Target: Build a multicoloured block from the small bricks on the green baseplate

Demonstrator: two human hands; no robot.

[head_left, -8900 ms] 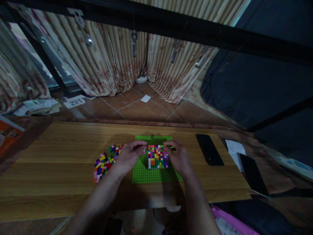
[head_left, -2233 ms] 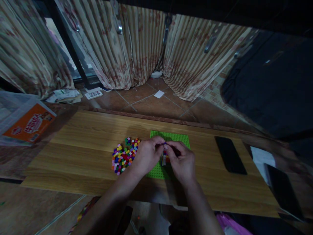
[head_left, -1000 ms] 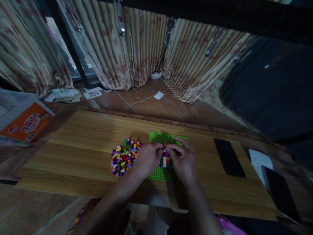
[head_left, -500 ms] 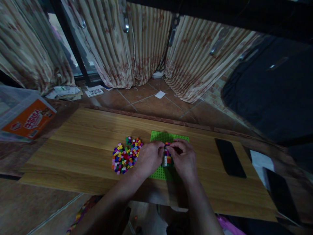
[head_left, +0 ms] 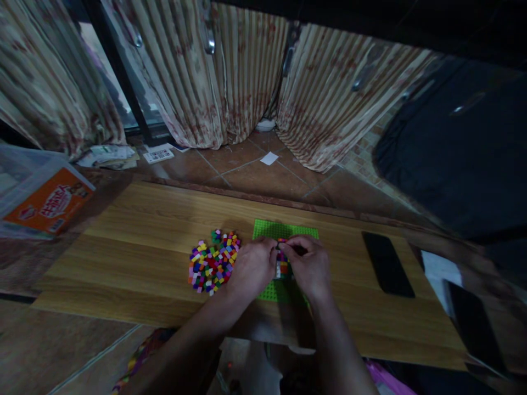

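Block-covered panel [head_left: 284, 269] sits on the green baseplate [head_left: 268, 293], directly between the two hands. Its visible strip runs near to far; true long axis hidden under the fingers. Left hand [head_left: 253, 266] on its left, right hand [head_left: 308, 266] on its right, fingertips of both converging over its far part, about equally close. Fingers curled; cannot tell whether either grips a block. Loose block pile [head_left: 212, 266] lies left, just beside the left hand, well apart from the right.
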